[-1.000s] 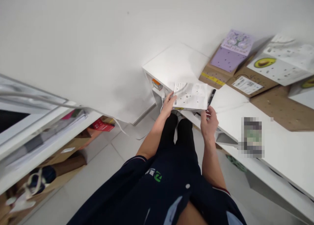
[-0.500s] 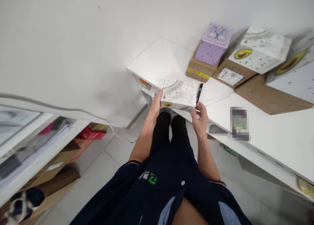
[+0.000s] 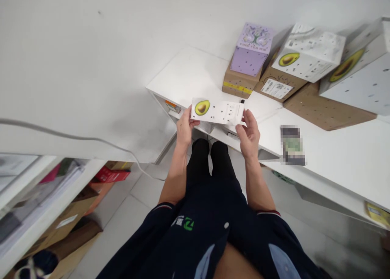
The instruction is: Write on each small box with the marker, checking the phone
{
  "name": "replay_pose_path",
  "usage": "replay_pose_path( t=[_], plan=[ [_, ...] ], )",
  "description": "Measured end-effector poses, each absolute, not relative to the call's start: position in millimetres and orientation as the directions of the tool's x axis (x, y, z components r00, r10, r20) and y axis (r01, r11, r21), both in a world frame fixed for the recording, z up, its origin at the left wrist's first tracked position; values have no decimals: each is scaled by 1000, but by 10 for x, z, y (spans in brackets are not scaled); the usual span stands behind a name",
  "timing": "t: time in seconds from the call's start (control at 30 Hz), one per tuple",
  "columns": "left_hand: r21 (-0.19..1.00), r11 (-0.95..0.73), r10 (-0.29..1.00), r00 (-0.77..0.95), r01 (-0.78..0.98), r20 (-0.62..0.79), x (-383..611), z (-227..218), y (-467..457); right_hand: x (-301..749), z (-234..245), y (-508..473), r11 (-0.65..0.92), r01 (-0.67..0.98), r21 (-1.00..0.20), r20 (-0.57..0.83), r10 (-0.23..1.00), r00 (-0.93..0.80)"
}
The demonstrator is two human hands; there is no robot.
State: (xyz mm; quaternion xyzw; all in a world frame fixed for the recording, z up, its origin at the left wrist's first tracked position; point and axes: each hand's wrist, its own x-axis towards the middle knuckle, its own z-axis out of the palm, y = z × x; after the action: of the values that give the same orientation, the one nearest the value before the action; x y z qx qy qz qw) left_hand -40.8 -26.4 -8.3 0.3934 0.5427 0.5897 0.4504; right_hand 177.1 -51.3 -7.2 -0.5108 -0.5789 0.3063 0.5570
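A white box [image 3: 217, 111] with an avocado picture and small dark specks is held up over the front edge of the white counter [image 3: 185, 70]. My left hand [image 3: 185, 126] grips its left end, with the fingers going underneath. At the right end my right hand [image 3: 249, 135] holds the box between thumb and curled fingers. The avocado side faces up towards me. Just behind the box's right corner the dark tip of a marker pen [image 3: 243, 101] shows; the box hides the rest of it.
At the back right stand a purple box [image 3: 250, 59] on a brown carton [image 3: 237, 84] and larger avocado boxes [image 3: 307, 59] on cartons. A phone-like item [image 3: 293, 145], blurred out, lies on the counter at right. A grey cable [image 3: 91, 137] hangs at left, above shelves with cartons [image 3: 68, 216].
Both hands have tilted the box: its printed text side faced up before, and now the avocado side does. The box now covers most of the pen. The view has shifted slightly.
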Motion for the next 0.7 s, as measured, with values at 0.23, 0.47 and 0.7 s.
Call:
replay_pose_path(
  t=[0.23, 0.47, 0.7],
  plan=[
    [998, -42, 954, -300, -48, 25, -434, -225, -141, 1754, -163, -334, 319, 487, -813, 414, 905, 99],
    [993, 41, 958, -286, 110, -8, -406, -254, -97, 1813, -293, -149, 281, 503, -817, 362, 929, 70],
    [995, 94, 960, -267, 29, -83, -395, -393, -119, 1779, -366, -196, 276, 481, -832, 354, 932, 77]
  ],
)
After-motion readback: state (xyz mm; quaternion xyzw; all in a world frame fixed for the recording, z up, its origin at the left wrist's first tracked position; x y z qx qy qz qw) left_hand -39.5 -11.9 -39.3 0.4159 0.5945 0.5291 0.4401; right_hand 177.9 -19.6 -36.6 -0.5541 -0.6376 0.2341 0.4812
